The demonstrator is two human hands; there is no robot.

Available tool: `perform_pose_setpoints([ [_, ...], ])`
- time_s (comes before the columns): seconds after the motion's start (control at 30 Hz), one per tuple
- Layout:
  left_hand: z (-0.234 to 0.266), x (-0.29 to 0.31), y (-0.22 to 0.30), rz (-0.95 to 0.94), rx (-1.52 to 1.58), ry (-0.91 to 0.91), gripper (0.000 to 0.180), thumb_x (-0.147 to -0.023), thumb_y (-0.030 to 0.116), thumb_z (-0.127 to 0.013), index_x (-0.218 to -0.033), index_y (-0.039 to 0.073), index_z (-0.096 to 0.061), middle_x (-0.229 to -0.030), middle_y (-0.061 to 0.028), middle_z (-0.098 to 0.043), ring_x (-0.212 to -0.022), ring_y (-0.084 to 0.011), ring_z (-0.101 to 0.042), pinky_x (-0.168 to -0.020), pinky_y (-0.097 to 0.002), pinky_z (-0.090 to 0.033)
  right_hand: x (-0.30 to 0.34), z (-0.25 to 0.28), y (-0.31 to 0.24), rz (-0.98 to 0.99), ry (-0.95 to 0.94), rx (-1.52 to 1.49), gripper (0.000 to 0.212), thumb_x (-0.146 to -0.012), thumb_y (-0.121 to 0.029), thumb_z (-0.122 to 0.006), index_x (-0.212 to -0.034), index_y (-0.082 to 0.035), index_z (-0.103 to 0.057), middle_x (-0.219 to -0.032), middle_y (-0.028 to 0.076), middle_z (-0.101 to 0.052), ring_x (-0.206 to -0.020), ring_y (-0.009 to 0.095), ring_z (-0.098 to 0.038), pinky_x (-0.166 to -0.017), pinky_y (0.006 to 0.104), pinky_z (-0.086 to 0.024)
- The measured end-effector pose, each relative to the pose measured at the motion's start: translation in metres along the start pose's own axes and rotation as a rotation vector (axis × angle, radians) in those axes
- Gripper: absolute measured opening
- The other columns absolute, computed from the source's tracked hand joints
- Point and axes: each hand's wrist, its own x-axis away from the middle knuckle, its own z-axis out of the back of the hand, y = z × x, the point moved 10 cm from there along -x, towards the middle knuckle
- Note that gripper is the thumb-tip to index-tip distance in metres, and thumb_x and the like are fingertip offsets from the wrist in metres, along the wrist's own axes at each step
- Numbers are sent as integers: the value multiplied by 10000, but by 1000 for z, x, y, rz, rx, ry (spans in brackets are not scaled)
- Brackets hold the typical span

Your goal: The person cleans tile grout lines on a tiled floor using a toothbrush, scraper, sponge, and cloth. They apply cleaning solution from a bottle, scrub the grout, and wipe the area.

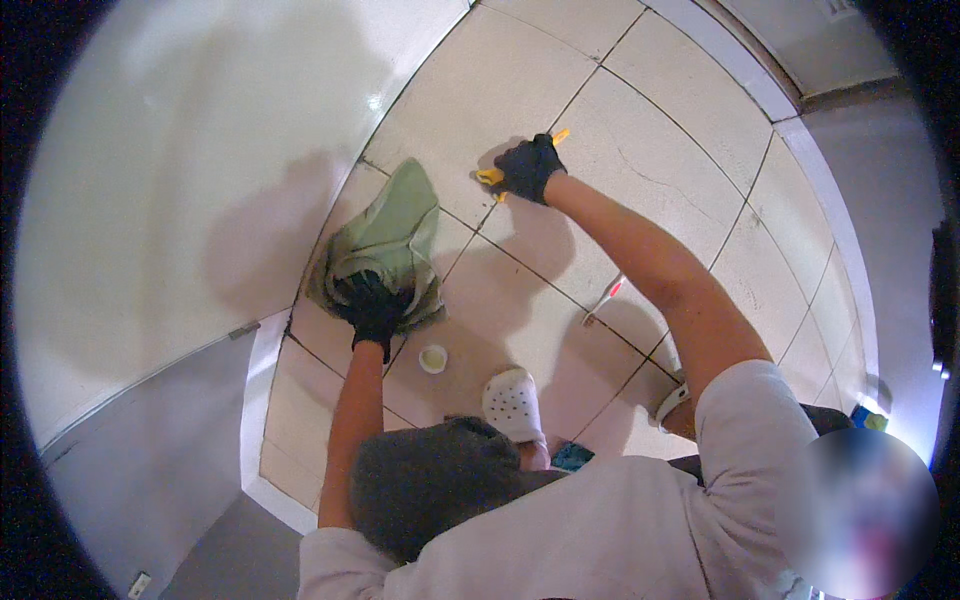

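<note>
My left hand [373,305], in a black glove, grips the near edge of a crumpled green cloth [397,225], which may be a bag. Its fingertips are partly lost in the folds. Farther off and to the right, my right hand [530,168] wears a black glove too. It is closed around a yellow thing [490,177] whose ends stick out on both sides, low over the tiles. Most of that thing is hidden by the glove, so its kind does not show. A small round white cup [433,359] with something pale inside stands near my left wrist.
A white and red toothbrush [604,299] lies on the tiled floor [690,140] below my right forearm. My white clog [513,405] is behind the cup. A teal thing [572,456] lies beside my foot. A pale wall panel [200,180] bounds the left side.
</note>
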Motion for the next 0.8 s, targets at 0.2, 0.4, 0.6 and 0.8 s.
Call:
perform_pose_setpoints([
  [0.2,20,1,19,-29,-44,-108,978,-722,686,-457,-1348,-42,-272,-1411,-267,-208,-1318,-466,-61,-1027,-618,-10,8,1,20,-130,-19,-26,343,-714,-515,-533,-801,-213,-671,-794,28,-665,-802,222,-628,-694,461,-408],
  [0.4,7,0,8,-41,27,-42,979,-724,663,-473,-1323,-87,-281,-1386,-291,-242,-1309,-477,-87,-1059,-559,-26,3,12,18,-98,-31,-39,318,-717,-497,-541,-777,-211,-666,-796,53,-666,-793,240,-632,-715,460,-408],
  [0.6,1,-5,8,10,49,-53,987,-711,673,-485,-1348,-47,-262,-1407,-282,-198,-1314,-468,-84,-1051,-575,-43,4,-9,-38,-52,38,-71,322,-721,-498,-534,-823,-216,-652,-836,48,-661,-847,234,-630,-774,496,-400],
  [0.8,7,8,2,-20,-40,-40,1012,-687,689,-503,-1353,-34,-264,-1422,-253,-191,-1328,-438,-77,-1044,-589,-41,-16,-9,42,-65,-166,-8,363,-732,-546,-495,-718,-224,-660,-740,37,-663,-726,249,-635,-621,487,-416],
])
